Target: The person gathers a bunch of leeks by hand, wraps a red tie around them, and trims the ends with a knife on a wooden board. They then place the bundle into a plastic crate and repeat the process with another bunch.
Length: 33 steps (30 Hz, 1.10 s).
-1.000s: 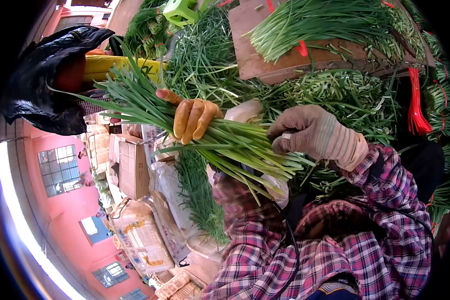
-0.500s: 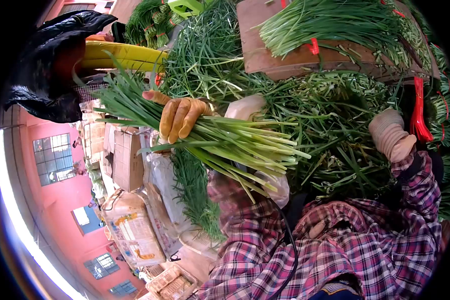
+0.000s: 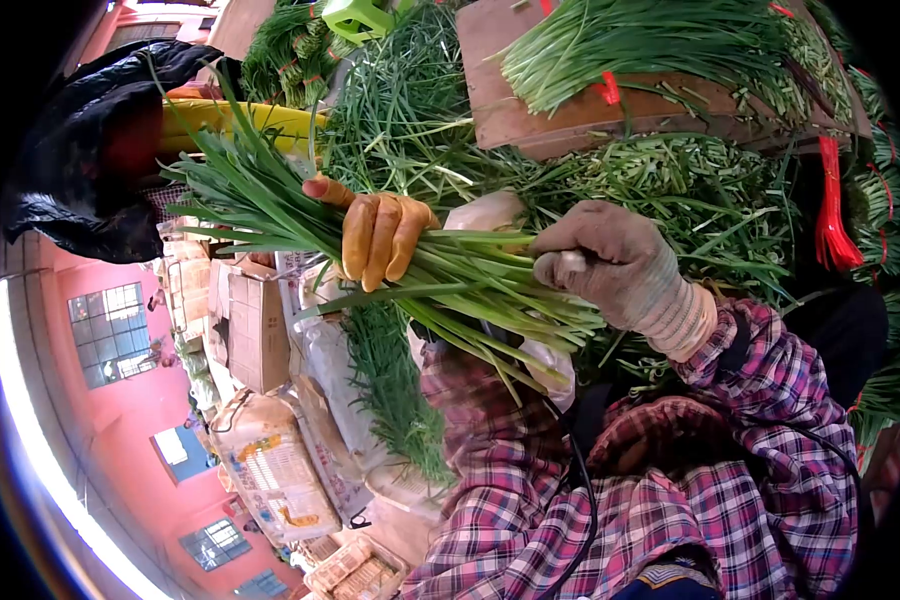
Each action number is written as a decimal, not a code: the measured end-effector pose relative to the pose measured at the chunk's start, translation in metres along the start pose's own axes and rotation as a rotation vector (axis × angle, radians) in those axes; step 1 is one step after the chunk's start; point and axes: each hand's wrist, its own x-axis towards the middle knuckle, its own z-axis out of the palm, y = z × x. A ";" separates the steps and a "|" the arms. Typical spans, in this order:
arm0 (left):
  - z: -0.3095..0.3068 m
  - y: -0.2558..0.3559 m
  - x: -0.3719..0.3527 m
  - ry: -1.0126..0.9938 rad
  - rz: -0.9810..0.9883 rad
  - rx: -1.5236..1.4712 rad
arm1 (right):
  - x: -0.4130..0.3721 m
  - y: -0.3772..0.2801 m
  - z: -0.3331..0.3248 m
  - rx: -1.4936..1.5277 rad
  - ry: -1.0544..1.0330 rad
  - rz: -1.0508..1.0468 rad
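Observation:
My left hand [image 3: 385, 238], in a stained yellow glove with the thumb tip bare, is wrapped around the middle of a bunch of garlic chives [image 3: 460, 275]. The dark leaf ends fan out to the left, and the pale stem ends point right. My right hand [image 3: 610, 262], in a grey knit glove, is at the stem ends with its fingers closed on some of the stalks. Exactly how many stalks it pinches is hidden. Below both hands are the plaid sleeves of my shirt [image 3: 770, 375].
A heap of loose chives and trimmings [image 3: 690, 190] spreads behind my hands. On a brown board [image 3: 505, 110] lies a chive bundle [image 3: 630, 50]. Red ties [image 3: 835, 210] hang at its right. Cardboard boxes [image 3: 250, 320], baskets [image 3: 355, 570] and a black plastic bag [image 3: 70, 150] are at the left.
My right hand has come in from the right, over the heap, to the stem ends and closed on stalks. My left hand keeps its hold on the bunch, shifted slightly right.

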 end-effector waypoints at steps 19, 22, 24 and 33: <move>0.004 0.016 -0.008 -0.004 0.101 0.013 | -0.046 0.000 -0.143 -0.776 -0.313 0.382; -0.006 0.013 -0.007 -0.027 0.030 -0.006 | -0.028 -0.002 -0.112 -0.650 -0.223 0.083; -0.010 0.006 -0.010 -0.006 0.064 -0.049 | -0.014 -0.016 -0.076 0.272 -0.159 0.382; -0.013 0.006 -0.026 0.237 -0.186 0.045 | -0.014 0.031 0.039 0.253 -0.211 0.308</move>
